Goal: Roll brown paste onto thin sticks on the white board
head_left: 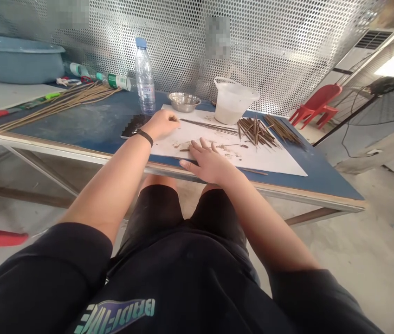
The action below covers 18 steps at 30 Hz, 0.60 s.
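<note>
My left hand (160, 125), with a black band on its wrist, sits curled over the white board (269, 162), its fingertips at the end of a few thin dark sticks (210, 126). I cannot tell whether it grips them. My right hand (207, 162) lies flat on the board's front edge, fingers spread, holding nothing. Sawdust-like brown scraps (183, 146) are scattered near its fingers. To the right, a heap of cut brown sticks (255, 132) lies crossed on the board, with a second bunch (282, 129) beyond it.
The board lies on a blue-topped table (95, 125). Behind it stand a steel bowl (184, 101), a white plastic tub (233, 99) and a water bottle (145, 79). A black phone (134, 126) lies left of my left hand. Long sticks (57, 102) lie at far left.
</note>
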Each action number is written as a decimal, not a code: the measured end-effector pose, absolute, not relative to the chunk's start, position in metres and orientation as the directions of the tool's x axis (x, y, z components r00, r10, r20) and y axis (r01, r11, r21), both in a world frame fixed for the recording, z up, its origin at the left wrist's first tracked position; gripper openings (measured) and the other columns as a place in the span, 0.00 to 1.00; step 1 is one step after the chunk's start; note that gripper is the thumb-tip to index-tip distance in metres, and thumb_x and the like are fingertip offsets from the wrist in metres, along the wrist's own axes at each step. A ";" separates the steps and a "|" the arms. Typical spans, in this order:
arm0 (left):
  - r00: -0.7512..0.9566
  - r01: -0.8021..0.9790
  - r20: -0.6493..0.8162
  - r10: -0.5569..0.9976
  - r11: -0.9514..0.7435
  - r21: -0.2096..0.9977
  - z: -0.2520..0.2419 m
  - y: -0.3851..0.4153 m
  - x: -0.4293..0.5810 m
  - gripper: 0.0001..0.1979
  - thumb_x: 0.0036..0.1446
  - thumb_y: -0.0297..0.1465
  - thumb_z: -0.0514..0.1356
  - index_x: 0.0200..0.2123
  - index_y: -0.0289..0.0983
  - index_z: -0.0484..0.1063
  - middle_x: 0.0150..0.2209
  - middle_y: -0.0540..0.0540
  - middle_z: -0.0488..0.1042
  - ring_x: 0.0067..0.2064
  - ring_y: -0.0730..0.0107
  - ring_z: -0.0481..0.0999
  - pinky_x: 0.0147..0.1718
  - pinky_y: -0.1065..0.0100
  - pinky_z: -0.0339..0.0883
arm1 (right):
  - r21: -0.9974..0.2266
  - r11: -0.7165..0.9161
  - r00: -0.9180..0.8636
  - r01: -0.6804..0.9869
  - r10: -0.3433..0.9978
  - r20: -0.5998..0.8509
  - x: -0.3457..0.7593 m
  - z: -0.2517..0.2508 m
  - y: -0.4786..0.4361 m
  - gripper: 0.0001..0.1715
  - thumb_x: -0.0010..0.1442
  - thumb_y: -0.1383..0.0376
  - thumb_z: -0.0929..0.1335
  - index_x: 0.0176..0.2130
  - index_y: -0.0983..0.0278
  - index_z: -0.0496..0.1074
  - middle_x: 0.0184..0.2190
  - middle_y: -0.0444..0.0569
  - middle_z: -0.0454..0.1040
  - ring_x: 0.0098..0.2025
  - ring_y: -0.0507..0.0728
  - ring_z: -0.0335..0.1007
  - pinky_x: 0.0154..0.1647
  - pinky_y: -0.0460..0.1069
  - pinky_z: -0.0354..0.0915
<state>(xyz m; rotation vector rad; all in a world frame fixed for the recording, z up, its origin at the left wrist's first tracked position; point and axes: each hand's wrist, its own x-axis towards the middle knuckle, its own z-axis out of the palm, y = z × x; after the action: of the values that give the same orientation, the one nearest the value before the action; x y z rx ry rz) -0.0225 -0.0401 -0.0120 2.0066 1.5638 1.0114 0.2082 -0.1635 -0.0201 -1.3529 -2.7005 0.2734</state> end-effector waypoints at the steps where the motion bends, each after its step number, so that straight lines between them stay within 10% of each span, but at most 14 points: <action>1: 0.111 0.659 0.299 0.948 -0.296 0.691 -0.012 -0.040 -0.023 0.04 0.54 0.30 0.68 0.28 0.41 0.77 0.32 0.44 0.77 0.39 0.54 0.77 0.47 0.54 0.69 | -0.209 0.577 -0.588 0.789 0.809 0.011 0.205 -0.020 -0.159 0.65 0.74 0.30 0.50 0.82 0.77 0.53 0.85 0.67 0.44 0.86 0.80 0.29 0.83 0.77 0.34; 18: 0.124 0.676 0.287 0.950 -0.292 0.677 -0.009 -0.047 -0.021 0.04 0.56 0.32 0.68 0.30 0.40 0.78 0.36 0.42 0.81 0.40 0.56 0.77 0.47 0.55 0.71 | -0.211 0.524 -0.545 0.825 0.837 -0.047 0.197 -0.013 -0.157 0.61 0.76 0.33 0.50 0.83 0.75 0.48 0.86 0.64 0.38 0.86 0.78 0.23 0.83 0.76 0.31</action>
<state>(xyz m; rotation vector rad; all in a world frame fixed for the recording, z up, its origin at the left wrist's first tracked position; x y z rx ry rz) -0.0213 -0.0468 -0.0091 2.0269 1.5738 0.9811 0.1966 -0.1569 -0.0127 -1.4683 -2.6899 0.3223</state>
